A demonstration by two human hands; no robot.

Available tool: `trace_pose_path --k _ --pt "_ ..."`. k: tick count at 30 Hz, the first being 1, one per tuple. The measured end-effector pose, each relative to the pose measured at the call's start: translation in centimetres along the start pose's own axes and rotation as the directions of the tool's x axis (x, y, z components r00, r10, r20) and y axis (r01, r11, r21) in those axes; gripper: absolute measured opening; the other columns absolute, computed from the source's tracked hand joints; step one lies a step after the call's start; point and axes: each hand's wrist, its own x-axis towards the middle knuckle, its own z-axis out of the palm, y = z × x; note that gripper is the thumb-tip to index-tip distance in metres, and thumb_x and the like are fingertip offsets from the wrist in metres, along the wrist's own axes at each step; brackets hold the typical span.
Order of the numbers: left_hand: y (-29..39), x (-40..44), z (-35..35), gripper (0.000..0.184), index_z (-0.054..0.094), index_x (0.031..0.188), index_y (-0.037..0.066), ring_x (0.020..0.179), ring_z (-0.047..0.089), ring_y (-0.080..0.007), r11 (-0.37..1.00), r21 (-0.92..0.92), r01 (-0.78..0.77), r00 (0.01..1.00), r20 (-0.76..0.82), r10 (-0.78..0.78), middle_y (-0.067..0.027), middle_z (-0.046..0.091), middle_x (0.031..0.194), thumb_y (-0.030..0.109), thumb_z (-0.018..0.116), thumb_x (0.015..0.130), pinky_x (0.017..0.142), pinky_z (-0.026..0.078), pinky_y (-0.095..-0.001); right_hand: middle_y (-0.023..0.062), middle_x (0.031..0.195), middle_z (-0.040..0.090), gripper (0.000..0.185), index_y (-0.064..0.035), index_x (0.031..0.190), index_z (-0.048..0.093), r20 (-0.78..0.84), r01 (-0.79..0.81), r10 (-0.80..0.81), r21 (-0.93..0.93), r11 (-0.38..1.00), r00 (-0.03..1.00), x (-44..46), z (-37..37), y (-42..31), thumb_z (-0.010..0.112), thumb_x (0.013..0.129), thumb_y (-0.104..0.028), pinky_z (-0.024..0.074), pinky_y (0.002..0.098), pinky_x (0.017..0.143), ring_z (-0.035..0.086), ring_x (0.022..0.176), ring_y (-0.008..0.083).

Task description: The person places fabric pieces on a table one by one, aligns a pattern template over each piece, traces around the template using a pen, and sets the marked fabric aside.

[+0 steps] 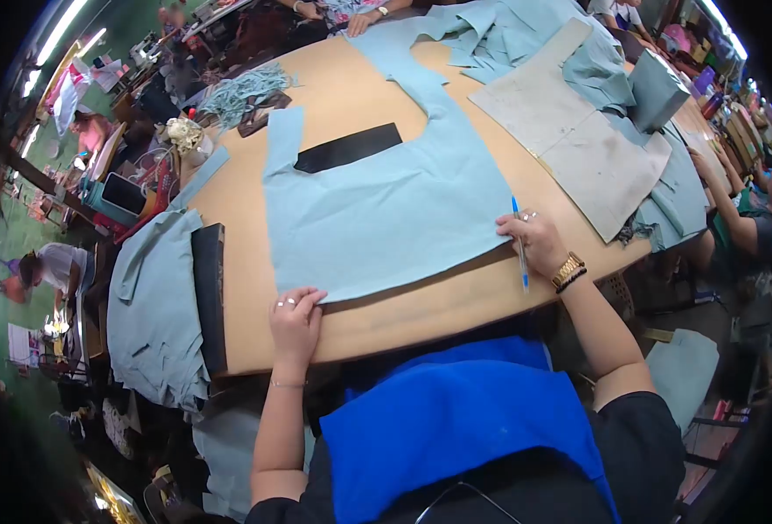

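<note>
A light blue cut fabric piece (386,210), with a deep curved cut-out at its top, lies spread on the tan table. My left hand (296,327) pinches its near left corner, thumb and fingers closed on the edge. At the near right corner, my right hand (536,243) grips the cloth edge with its fingertips. A clear ballpoint pen (520,249) with blue ends is also held in that hand, standing across the fingers. Under the cut-out, a flat black rectangle (351,148) shows partly; the fabric covers the rest.
To the right lies a grey pattern-shaped sheet (578,131) beside a grey-blue box (658,92). Stacked blue fabric (159,306) and a dark board (209,297) are at the left edge. Fabric scraps (242,94) sit at the back. Another person's hand (364,22) touches cloth across the table (360,336).
</note>
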Motion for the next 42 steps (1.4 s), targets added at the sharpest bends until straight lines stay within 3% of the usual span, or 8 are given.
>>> trace_pose_path --k 6,12,15,19,26,31,36,42 --pt "1.2 -3.0 -0.1 0.021 0.071 0.092 0.013 0.094 0.060 -0.0227 0.997 -0.060 -0.053 0.999 -0.004 0.053 -0.0021 0.067 0.096 0.004 0.067 0.073 0.085 0.042 -0.0382 0.0124 0.094 0.069 0.017 -0.0058 0.094 0.067 0.000 0.086 -0.087 -0.065 0.994 0.996 -4.4 -4.6 1.5 0.067 0.078 -0.001 0.0532 0.0357 0.073 0.066 0.083 0.0272" --pt "1.5 -3.2 -0.1 0.019 0.070 0.094 0.014 0.107 0.058 -0.0260 0.996 -0.081 -0.037 0.999 -0.020 0.035 -0.0040 0.066 0.106 0.023 0.073 0.078 0.095 0.038 -0.0434 0.0160 0.100 0.067 0.057 -0.0016 0.131 0.052 -0.691 -0.818 0.547 -0.114 0.563 0.472 -8.5 -12.3 13.4 0.069 0.087 -0.034 0.0528 0.0323 0.077 0.064 0.092 0.0288" --pt "1.8 -3.1 -0.2 0.031 0.070 0.101 0.015 0.117 0.053 -0.0283 0.999 -0.049 -0.003 1.000 0.028 0.005 -0.0059 0.063 0.115 0.036 0.073 0.079 0.102 0.033 -0.0492 0.0073 0.094 0.064 0.074 -0.0026 0.142 0.040 -0.654 -0.825 0.691 0.180 0.536 0.307 -13.8 -14.1 27.9 0.073 0.084 -0.035 0.0523 0.0323 0.071 0.060 0.082 0.0200" --pt "2.7 -2.7 0.1 0.037 0.068 0.107 0.016 0.125 0.049 -0.0297 1.000 -0.017 -0.018 0.998 0.052 0.019 -0.0064 0.060 0.123 0.041 0.071 0.080 0.105 0.030 -0.0544 0.0007 0.114 0.056 0.083 -0.0066 0.147 0.032 -0.406 -0.553 0.906 0.730 0.401 0.120 -10.6 -15.1 20.7 0.075 0.082 -0.038 0.0433 0.0319 0.065 0.053 0.088 0.0108" --pt "5.0 -1.6 2.5 0.023 0.069 0.102 0.014 0.118 0.056 -0.0308 0.974 -0.189 -0.126 0.979 0.136 0.153 -0.0060 0.064 0.118 0.024 0.073 0.081 0.100 0.039 -0.0535 0.0000 0.114 0.058 0.082 -0.0110 0.138 0.045 -0.392 -0.722 0.920 0.632 0.280 0.014 -8.7 -16.0 21.8 0.079 0.073 -0.047 0.0399 0.0319 0.067 0.053 0.095 0.0136" --pt "5.2 -1.4 2.7 0.016 0.067 0.091 0.010 0.113 0.060 -0.0302 0.972 -0.220 -0.080 0.986 0.125 0.109 -0.0050 0.067 0.110 0.019 0.073 0.080 0.097 0.042 -0.0516 -0.0001 0.087 0.059 0.053 -0.0073 0.109 0.062 -0.398 -0.863 0.915 0.439 0.250 0.063 -7.2 -16.7 19.3 0.081 0.072 -0.040 0.0407 0.0281 0.056 0.056 0.076 0.0144" --pt "5.5 -1.3 1.6 0.014 0.063 0.088 0.009 0.114 0.059 -0.0300 0.972 -0.221 -0.085 0.981 0.151 0.121 -0.0057 0.065 0.109 0.018 0.072 0.081 0.096 0.043 -0.0506 0.0084 0.105 0.064 0.035 -0.0001 0.114 0.059 -0.536 -0.366 0.641 0.535 0.761 0.550 -4.2 -19.9 18.7 0.069 0.086 -0.019 0.0489 0.0299 0.072 0.060 0.089 0.0161" --pt "5.7 -1.3 2.0 0.014 0.060 0.089 0.008 0.114 0.057 -0.0285 0.986 -0.115 -0.120 0.974 0.176 0.139 -0.0060 0.061 0.112 0.018 0.069 0.084 0.095 0.043 -0.0506 0.0083 0.108 0.065 0.039 0.0003 0.118 0.059 -0.654 -0.216 0.406 0.354 0.910 0.639 4.3 -26.2 9.1 0.067 0.088 -0.023 0.0497 0.0291 0.082 0.061 0.095 0.0162"
